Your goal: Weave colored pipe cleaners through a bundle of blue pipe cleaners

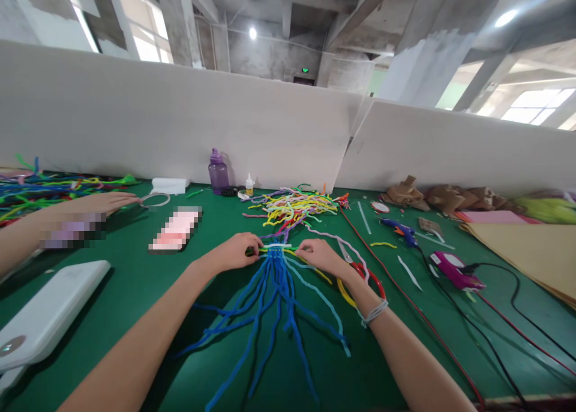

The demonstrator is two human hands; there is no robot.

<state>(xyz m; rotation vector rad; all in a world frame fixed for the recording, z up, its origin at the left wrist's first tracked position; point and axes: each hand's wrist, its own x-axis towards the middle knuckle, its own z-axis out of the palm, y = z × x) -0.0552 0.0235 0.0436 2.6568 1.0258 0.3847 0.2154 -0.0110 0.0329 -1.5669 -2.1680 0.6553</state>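
Note:
Blue pipe cleaners [274, 307] hang in a fan towards me from a small woven band on the green table. White, yellow and green pipe cleaners [279, 246] cross that band from side to side. At the band's left end, the fingers of my left hand [240, 251] pinch the ends of the crossing stems. My right hand [321, 257] pinches the stems at the right end. Light blue stems [321, 289] trail below it. Beside my right wrist lie scissors [381, 285] with red and yellow handles, partly covered by my forearm.
Colourful loose pipe cleaners [299, 205] lie in a heap beyond my hands. A blue glue gun [402, 229], cables and a magenta device [454, 271] are at right. Left are a phone [176, 229], a white power bank [54, 310] and another person's hand [114, 202]. A purple bottle [218, 173] stands behind.

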